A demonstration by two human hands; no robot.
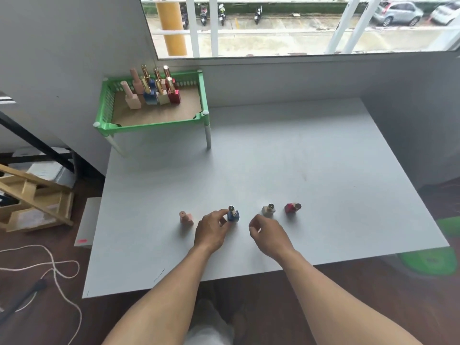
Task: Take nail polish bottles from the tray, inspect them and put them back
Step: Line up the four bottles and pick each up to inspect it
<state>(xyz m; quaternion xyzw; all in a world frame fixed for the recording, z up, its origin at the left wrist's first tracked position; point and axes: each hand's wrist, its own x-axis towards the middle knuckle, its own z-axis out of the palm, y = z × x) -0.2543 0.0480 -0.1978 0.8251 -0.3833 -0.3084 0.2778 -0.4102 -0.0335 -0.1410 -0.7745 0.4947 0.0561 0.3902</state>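
The green tray (204, 95) stands on white legs at the far left corner of the grey table (273, 158), raised above the surface. Several nail polish bottles stand upright in its back left part, grouped close together; their exact count cannot be read with confidence.

Four bottles stand in a row on the table near its front edge. From left to right:

1. The pink bottle (186, 218), free of both hands.
2. The blue bottle (233, 214). The left hand (211, 231) touches its left side with fingertips closed toward it; whether this is a firm grasp or a light contact cannot be told.
3. The white bottle (268, 210), just beyond the right hand (270, 236). The right hand's fingers are curled loosely and hold nothing.
4. The red bottle (291, 207), tilted to the right, well clear of both hands.

Progress assessment: the task appears to be midway. Four bottles are out of the tray and all four remain to be returned. The blue bottle is the probable current item.
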